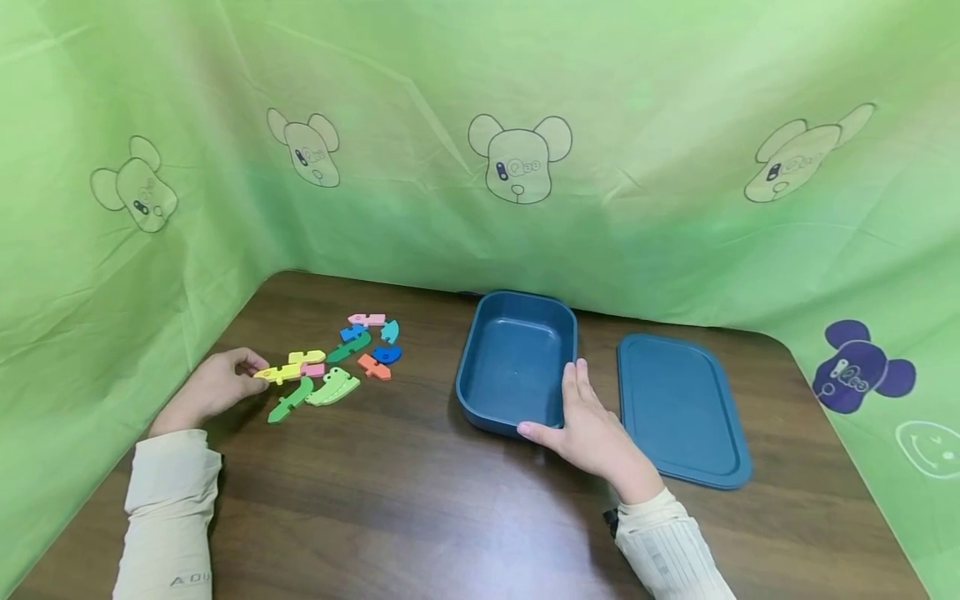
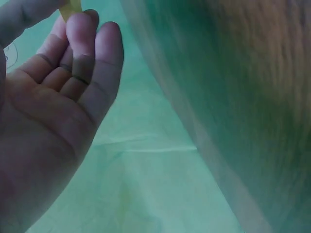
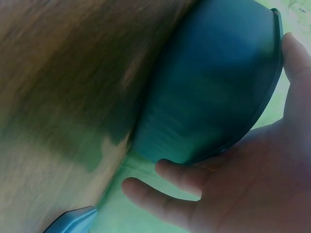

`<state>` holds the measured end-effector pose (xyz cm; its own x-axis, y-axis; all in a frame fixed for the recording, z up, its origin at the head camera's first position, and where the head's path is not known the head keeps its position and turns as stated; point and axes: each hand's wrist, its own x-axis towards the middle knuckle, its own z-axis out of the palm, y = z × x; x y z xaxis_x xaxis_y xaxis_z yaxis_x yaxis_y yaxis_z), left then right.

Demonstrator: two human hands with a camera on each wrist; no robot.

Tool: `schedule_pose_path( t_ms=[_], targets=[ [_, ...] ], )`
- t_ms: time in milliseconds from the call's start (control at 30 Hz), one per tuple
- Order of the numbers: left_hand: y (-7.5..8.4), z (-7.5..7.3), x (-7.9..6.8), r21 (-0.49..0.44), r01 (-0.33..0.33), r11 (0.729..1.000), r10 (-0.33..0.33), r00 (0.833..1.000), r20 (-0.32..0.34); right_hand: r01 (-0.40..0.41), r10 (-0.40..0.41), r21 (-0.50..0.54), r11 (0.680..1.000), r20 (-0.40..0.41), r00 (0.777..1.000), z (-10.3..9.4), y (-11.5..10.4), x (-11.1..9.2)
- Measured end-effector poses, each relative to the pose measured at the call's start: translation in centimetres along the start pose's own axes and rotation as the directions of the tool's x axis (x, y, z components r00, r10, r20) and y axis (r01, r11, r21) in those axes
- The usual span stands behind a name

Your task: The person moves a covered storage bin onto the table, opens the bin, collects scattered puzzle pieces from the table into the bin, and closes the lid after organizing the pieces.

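At the left of the table, my left hand (image 1: 217, 385) pinches one end of a long yellow foam puzzle piece (image 1: 281, 373). In the left wrist view, a sliver of the yellow piece (image 2: 71, 8) shows between thumb and fingertips. Around it lie a second yellow piece (image 1: 307, 357), a pink piece (image 1: 313, 369), a green piece (image 1: 291, 402) and a light-green crocodile-head piece (image 1: 333, 388). With fingers extended, my right hand (image 1: 596, 433) rests against the near right corner of an open blue box (image 1: 467, 379), thumb at the front rim. The box's side wall (image 3: 214, 82) fills the right wrist view.
A blue lid (image 1: 678, 404) lies flat to the right of the box. Several more notched pieces, including an orange one (image 1: 374, 367) and a dark blue one (image 1: 387, 355), lie between the left hand and box. Green cloth (image 1: 420, 225) walls in the wooden table (image 1: 390, 500).
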<state>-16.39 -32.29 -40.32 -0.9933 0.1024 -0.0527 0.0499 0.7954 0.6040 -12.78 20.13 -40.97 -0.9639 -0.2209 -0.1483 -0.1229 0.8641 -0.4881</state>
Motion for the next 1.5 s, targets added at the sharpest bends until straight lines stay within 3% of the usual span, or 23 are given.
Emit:
schedule_pose_path(
  t_ms=[600, 767, 1000, 1200, 1500],
  targets=[
    [3.1, 1.3, 0.5, -0.041, -0.025, 0.999, 0.024, 1.0, -0.009, 0.001, -0.001, -0.021, 1.0, -0.016, 1.0, 0.4, 0.3, 0.0],
    [4.3, 2.0, 1.4, -0.078, -0.009, 0.997, 0.011, 1.0, 0.028, 0.001, -0.002, -0.021, 1.0, -0.027, 1.0, 0.5, 0.5, -0.1],
    [6.2, 2.8, 3.0, -0.191, -0.054, 0.98, 0.068, 0.995, 0.071, 0.004, -0.005, -0.021, 1.0, -0.023, 1.0, 0.5, 0.5, -0.2],
    [8.3, 3.4, 4.2, -0.175, -0.048, 0.983, 0.062, 0.995, 0.076, 0.012, -0.012, -0.027, 1.0, -0.03, 0.999, 0.6, 0.6, -0.2],
    [12.2, 5.2, 6.3, -0.171, -0.113, 0.979, 0.128, 0.989, 0.078, 0.013, -0.014, -0.027, 1.0, -0.038, 0.999, 0.6, 0.7, -0.2]
  ],
)
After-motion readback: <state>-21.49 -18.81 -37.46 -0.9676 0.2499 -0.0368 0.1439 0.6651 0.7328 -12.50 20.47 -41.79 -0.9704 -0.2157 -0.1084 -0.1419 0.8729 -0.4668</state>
